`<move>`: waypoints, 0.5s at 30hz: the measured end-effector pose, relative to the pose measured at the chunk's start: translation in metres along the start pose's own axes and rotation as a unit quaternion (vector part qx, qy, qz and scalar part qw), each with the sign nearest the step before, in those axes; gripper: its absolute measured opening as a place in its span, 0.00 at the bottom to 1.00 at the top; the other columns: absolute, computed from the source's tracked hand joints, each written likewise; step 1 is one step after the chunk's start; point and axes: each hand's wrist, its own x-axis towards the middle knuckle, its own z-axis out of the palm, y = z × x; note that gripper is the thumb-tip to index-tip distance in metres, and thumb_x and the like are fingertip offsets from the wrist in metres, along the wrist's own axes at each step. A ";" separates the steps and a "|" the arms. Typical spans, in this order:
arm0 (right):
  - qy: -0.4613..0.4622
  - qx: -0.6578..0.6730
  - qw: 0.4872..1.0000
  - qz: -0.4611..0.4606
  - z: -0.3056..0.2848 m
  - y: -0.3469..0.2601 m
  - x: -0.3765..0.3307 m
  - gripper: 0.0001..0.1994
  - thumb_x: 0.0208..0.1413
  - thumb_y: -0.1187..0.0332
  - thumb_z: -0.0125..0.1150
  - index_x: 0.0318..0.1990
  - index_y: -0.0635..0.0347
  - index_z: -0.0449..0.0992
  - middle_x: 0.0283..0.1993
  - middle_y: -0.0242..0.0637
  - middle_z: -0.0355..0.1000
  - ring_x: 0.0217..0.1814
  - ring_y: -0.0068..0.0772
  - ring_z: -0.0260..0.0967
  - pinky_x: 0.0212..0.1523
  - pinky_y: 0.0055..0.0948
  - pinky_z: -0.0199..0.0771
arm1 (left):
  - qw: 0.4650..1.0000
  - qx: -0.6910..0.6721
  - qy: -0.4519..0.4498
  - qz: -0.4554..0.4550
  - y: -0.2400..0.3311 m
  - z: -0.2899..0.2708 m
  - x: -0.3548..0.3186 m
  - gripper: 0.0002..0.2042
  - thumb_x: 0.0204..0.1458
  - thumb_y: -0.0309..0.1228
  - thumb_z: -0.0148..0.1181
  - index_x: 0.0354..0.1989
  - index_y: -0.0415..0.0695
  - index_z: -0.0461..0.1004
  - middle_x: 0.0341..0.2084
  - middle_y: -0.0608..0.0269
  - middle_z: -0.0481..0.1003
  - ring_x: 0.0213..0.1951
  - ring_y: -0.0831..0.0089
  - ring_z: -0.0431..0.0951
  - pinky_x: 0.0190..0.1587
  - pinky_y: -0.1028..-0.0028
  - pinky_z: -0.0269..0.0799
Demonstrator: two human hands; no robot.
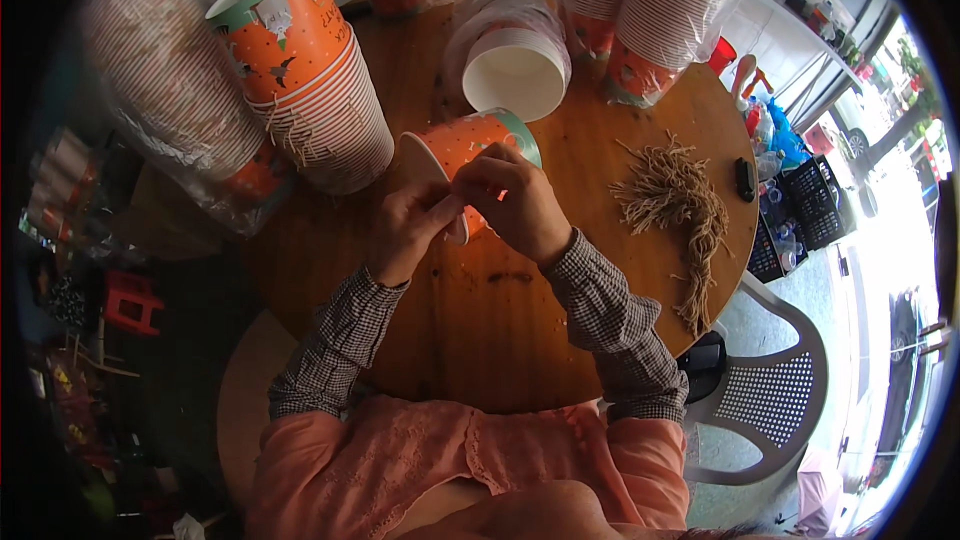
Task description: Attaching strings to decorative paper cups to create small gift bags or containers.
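An orange paper bucket [452,140] with a green band lies tipped on its side in front of me, its rim toward the lower left. My left hand [408,225] and my right hand [520,208] meet at that rim, thumbs and fingers pinched close together. Whatever is between the fingertips is too small or hidden to make out. Right of my hands a bundle of tan twine [680,210] is spread on the round wooden table [480,340]. At the left stands a stack of nested orange buckets [330,120], with bits of twine hanging along its side.
Plastic-wrapped bucket stacks stand at the far left [170,70] and far right [670,10]. Another wrapped white-mouthed stack [515,75] lies at the back. A small black object [745,180] sits by the right table edge, with a grey plastic chair [770,390] beyond.
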 end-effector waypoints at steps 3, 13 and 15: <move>0.020 0.073 0.996 0.046 -0.005 0.012 -0.003 0.05 0.49 0.73 0.63 0.34 0.61 0.78 0.34 0.39 0.73 0.37 0.33 0.72 0.37 0.28 0.73 | 1.000 0.008 0.009 -0.023 -0.002 -0.002 -0.002 0.08 0.59 0.28 0.55 0.38 0.34 0.74 0.22 0.67 0.73 0.24 0.82 0.71 0.29 0.82 0.66; 0.036 0.172 0.971 0.164 0.017 0.008 -0.023 0.09 0.53 0.71 0.64 0.41 0.63 0.78 0.35 0.34 0.78 0.30 0.18 0.72 0.31 0.20 0.72 | 0.996 -0.072 0.035 -0.029 -0.011 -0.007 -0.003 0.08 0.58 0.30 0.56 0.38 0.36 0.76 0.25 0.66 0.76 0.26 0.82 0.74 0.32 0.82 0.69; 0.054 0.213 0.958 0.182 0.021 0.010 -0.025 0.08 0.54 0.72 0.64 0.41 0.63 0.79 0.33 0.33 0.78 0.30 0.14 0.71 0.28 0.17 0.71 | 0.998 -0.047 0.042 -0.025 -0.011 -0.006 -0.003 0.08 0.58 0.29 0.56 0.38 0.36 0.76 0.25 0.66 0.76 0.26 0.82 0.74 0.33 0.82 0.70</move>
